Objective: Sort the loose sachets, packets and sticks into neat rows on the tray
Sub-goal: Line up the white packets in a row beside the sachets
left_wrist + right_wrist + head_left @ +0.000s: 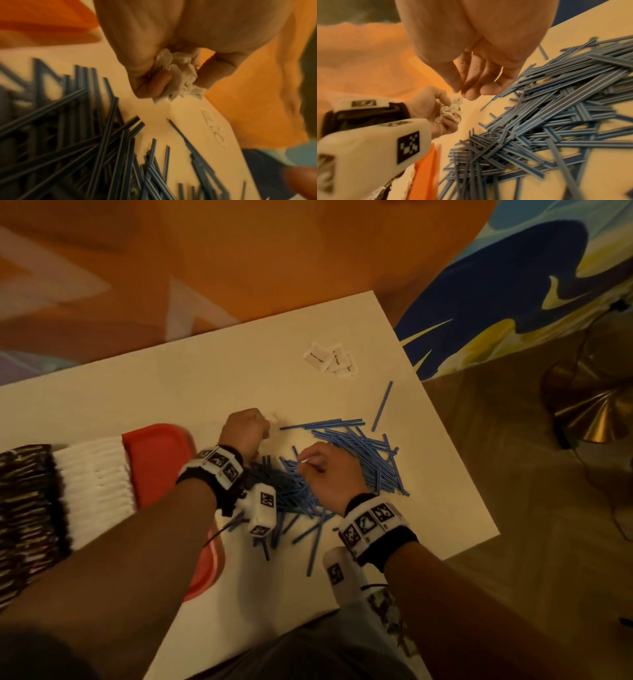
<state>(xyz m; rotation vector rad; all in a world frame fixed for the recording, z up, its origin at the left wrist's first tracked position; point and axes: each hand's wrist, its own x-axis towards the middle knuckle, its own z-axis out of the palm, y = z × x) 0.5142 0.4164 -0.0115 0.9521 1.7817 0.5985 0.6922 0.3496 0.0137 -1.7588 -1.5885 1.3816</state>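
Writing: the white packets near the worktop's far edge carry dark print, too small to read; the wristbands bear black-and-white square codes.
Left grip: the left hand is closed round a crumpled wad of white sachets, held above the worktop.
Right grip: the right hand hovers over the sticks, thumb and fingertips drawn together; the head view shows a small white bit at the fingertips, the right wrist view does not.
Sticks: thin, flat, blue with pale stripes, heaped criss-cross on the worktop.
Tray: the red tray lies left of the heap, partly under the left arm.
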